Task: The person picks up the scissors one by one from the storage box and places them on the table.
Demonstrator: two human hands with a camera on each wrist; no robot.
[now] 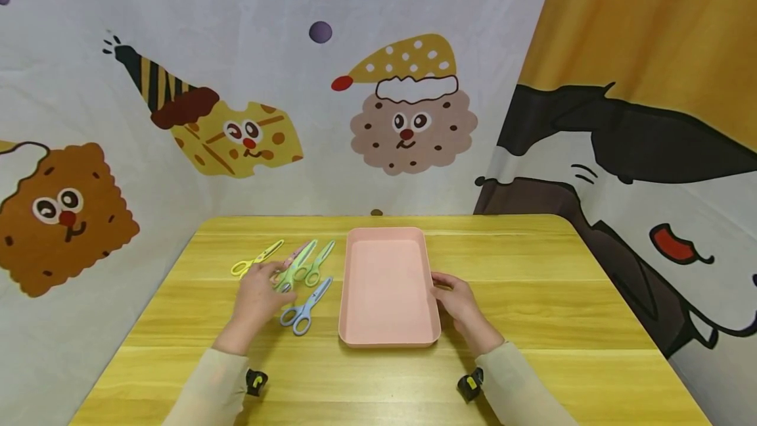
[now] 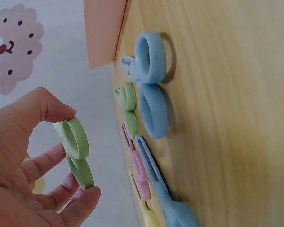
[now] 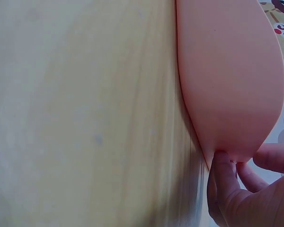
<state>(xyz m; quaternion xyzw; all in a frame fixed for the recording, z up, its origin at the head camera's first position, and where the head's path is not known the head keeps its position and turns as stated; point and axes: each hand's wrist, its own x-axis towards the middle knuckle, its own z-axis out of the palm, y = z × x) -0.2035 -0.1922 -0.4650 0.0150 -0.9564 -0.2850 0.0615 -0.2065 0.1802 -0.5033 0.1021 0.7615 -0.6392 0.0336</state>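
My left hand (image 1: 260,291) pinches a pair of green scissors (image 2: 76,142) by its finger loops, raised off the table. Beneath and around it lie a yellow pair of scissors (image 1: 255,260), a pink pair (image 2: 137,165), a second green pair (image 1: 318,265) and a blue pair (image 1: 305,307). Another blue pair (image 2: 163,189) shows in the left wrist view; the left hand mostly hides it from the head view. A shallow pink tray (image 1: 390,340) stands right of the scissors. My right hand (image 1: 461,304) holds its right side, fingers against the outer wall and thumb at the rim.
The wooden table (image 1: 532,373) reaches back to a printed curtain (image 1: 266,38) with cartoon figures. More curtain hangs along the right side (image 1: 698,215). A small black device (image 1: 256,382) sits at the left wrist and a similar device (image 1: 470,385) at the right.
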